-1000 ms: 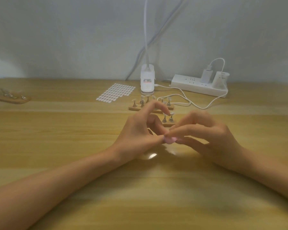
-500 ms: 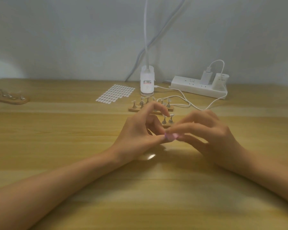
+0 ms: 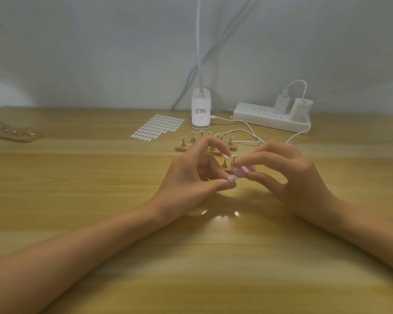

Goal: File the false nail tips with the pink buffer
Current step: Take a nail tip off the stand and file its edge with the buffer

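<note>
The nail tip (image 3: 231, 178) is pinched between the thumb and a fingertip of your left hand (image 3: 191, 177), just above the table (image 3: 100, 200). The pink buffer (image 3: 244, 171), gripped between the thumb and forefinger of your right hand (image 3: 290, 177), now lies at 1 o'clock of the tip, just beside it. Half a second ago it sat lower, right against the pinch. So you have drawn the buffer up and off; whether it still grazes the tip I cannot tell. I judge the filing to be mid-course: bring the buffer back onto the tip's edge. Behind your hands at 12 o'clock stand the nail holders (image 3: 228, 163), with the sticker sheet (image 3: 159, 128) at 11 o'clock and the power strip (image 3: 270, 117) at 1 o'clock.
</note>
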`<control>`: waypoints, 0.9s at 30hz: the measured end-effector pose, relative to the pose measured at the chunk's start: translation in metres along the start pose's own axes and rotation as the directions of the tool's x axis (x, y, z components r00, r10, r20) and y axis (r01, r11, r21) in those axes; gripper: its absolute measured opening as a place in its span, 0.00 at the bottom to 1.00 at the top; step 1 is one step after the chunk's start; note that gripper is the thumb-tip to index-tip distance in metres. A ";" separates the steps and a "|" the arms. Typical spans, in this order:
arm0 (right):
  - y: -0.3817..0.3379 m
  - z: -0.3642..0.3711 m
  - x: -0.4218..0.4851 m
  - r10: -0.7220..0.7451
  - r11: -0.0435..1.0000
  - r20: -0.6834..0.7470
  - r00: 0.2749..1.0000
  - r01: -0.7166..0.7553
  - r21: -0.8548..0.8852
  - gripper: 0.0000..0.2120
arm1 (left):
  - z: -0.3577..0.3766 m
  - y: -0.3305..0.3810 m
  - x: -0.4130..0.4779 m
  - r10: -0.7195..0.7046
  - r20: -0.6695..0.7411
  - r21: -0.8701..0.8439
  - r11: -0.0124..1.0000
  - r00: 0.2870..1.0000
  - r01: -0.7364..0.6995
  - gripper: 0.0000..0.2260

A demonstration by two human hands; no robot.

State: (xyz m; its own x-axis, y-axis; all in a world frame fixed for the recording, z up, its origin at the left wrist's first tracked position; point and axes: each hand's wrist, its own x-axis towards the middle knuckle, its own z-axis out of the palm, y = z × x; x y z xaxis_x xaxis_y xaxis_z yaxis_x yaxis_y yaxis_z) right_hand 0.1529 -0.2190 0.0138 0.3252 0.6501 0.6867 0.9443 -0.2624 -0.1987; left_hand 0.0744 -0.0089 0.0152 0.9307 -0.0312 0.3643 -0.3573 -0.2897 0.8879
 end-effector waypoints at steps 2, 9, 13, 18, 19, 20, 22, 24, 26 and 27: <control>0.002 -0.001 0.001 0.041 0.999 -0.024 0.999 -0.040 0.028 0.09 | -0.001 0.001 -0.001 -0.001 -0.014 -0.029 1.000 1.000 0.001 0.20; -0.007 0.001 0.003 -0.040 0.991 -0.016 0.999 0.042 0.129 0.08 | -0.001 0.004 -0.001 0.012 -0.027 -0.115 0.993 1.000 -0.015 0.21; -0.006 0.001 0.002 -0.047 0.996 -0.013 0.999 0.048 0.077 0.08 | 0.000 0.003 -0.001 0.056 -0.030 -0.064 0.996 0.998 -0.058 0.20; -0.007 0.003 0.001 -0.034 0.997 -0.021 0.999 0.036 0.075 0.09 | 0.001 0.002 -0.002 0.073 -0.044 0.001 0.997 0.996 -0.073 0.19; -0.007 0.003 0.001 -0.052 0.996 -0.015 0.999 0.053 0.077 0.09 | 0.001 0.003 -0.003 0.079 -0.046 0.028 0.997 0.996 -0.078 0.19; -0.007 0.002 0.001 -0.045 0.995 -0.015 0.999 0.046 0.084 0.10 | 0.002 0.003 -0.003 0.080 -0.047 0.044 0.996 0.996 -0.078 0.19; -0.006 0.001 0.002 0.004 0.995 -0.028 1.000 -0.001 0.098 0.09 | 0.002 0.004 -0.004 0.076 -0.055 0.047 0.996 0.996 -0.073 0.19; -0.007 0.002 0.001 -0.011 0.996 -0.034 0.999 0.014 0.093 0.10 | 0.002 0.005 -0.004 0.071 -0.056 0.053 0.996 0.996 -0.068 0.19; -0.006 0.003 0.001 -0.030 0.996 -0.036 0.999 0.033 0.089 0.10 | 0.002 0.005 -0.004 0.075 -0.056 0.073 0.995 0.996 -0.070 0.18; -0.006 0.002 0.002 -0.010 0.996 -0.040 0.999 0.014 0.089 0.10 | 0.002 0.005 -0.004 0.070 -0.056 0.076 0.995 0.996 -0.066 0.18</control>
State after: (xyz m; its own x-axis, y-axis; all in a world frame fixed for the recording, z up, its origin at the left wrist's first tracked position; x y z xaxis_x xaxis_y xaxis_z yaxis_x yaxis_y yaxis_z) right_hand 0.1483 -0.2151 0.0149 0.3131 0.6238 0.7161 0.9495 -0.1885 -0.2509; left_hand 0.0691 -0.0120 0.0183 0.8976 0.0024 0.4408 -0.4106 -0.3592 0.8381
